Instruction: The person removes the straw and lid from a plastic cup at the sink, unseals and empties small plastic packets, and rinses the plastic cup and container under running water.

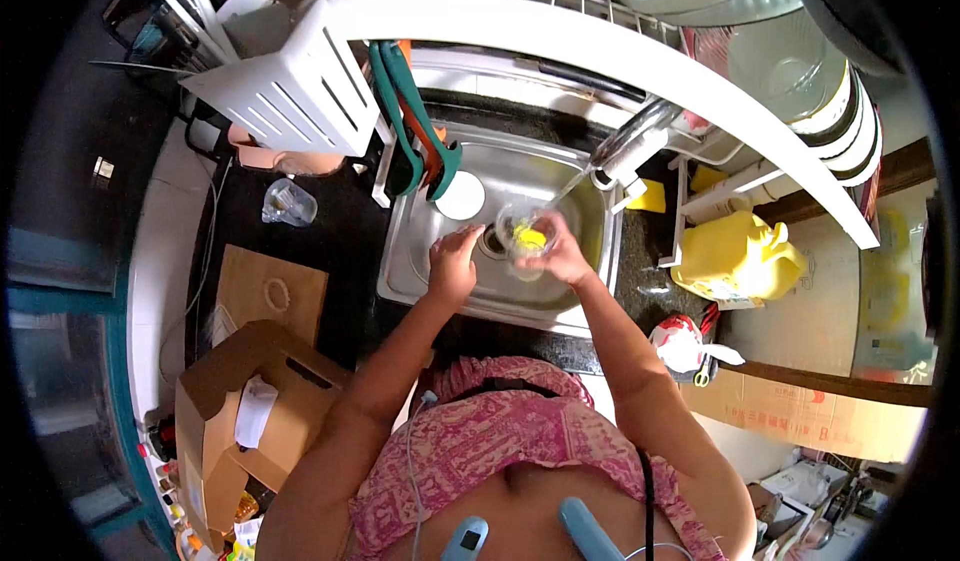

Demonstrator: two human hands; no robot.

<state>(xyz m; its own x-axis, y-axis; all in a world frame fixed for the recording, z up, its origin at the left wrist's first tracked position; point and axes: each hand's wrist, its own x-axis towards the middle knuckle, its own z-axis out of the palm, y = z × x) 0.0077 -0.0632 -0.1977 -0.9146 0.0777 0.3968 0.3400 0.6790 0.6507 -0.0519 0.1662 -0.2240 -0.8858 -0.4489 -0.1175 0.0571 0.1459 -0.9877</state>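
My right hand (562, 253) is over the sink, closed at the side of a clear, round, see-through bowl (512, 217). A bright yellow sponge (529, 237) shows within the bowl's outline, beside my right fingers; motion smears the edges there. To the left, my left hand (453, 264) hovers over the basin with fingers stretched out and nothing visible in them. Both hands are above the stainless steel sink (410, 251), around its drain (490, 245). From the faucet (632, 141), a thin stream of water falls toward the bowl.
A white rack (560, 26) arches over the sink, with green-handled tools (405, 111) hanging on its left. A white disc (460, 196) lies in the basin. Right of it are a yellow sponge (648, 197) and a yellow jug (735, 256). An open cardboard box (215, 401) stands lower left.
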